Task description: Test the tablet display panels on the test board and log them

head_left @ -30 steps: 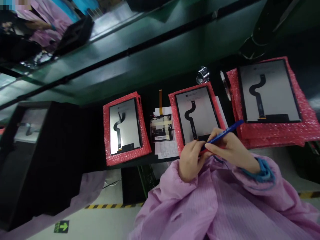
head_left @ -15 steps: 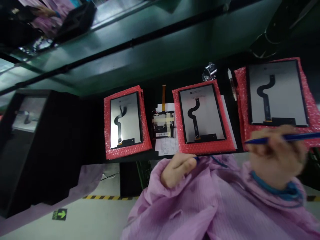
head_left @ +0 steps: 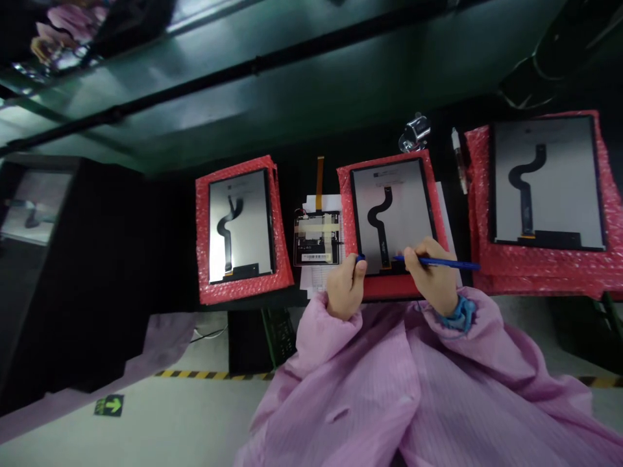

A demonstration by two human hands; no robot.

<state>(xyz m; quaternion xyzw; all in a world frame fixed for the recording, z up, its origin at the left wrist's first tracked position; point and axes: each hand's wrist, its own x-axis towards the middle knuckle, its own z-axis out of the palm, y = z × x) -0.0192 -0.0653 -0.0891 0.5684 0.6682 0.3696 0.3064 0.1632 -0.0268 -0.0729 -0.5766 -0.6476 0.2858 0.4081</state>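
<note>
Between the fingers of my right hand (head_left: 435, 275) is a blue pen (head_left: 450, 263), its tip over the lower part of the middle display panel (head_left: 396, 214). That panel lies on red bubble wrap (head_left: 345, 185) and carries a black curved flex cable (head_left: 381, 227). My left hand (head_left: 345, 285) is closed at the panel's lower left corner, pinching a small blue pen cap (head_left: 360, 258). Left of it, a small circuit board unit (head_left: 316, 246) with tape strips and an orange ribbon cable (head_left: 320, 183) rests on white paper (head_left: 318, 277).
Another display panel (head_left: 253, 227) on red wrap lies to the left, and one (head_left: 559, 181) to the right on stacked wrap. A white-capped pen (head_left: 459, 161) and a roll of clear tape (head_left: 415, 133) lie behind. A black box (head_left: 92, 259) stands far left.
My right hand has swung left with the blue pen, from the right panel to the middle one. The left hand has risen to the middle panel's lower left corner.
</note>
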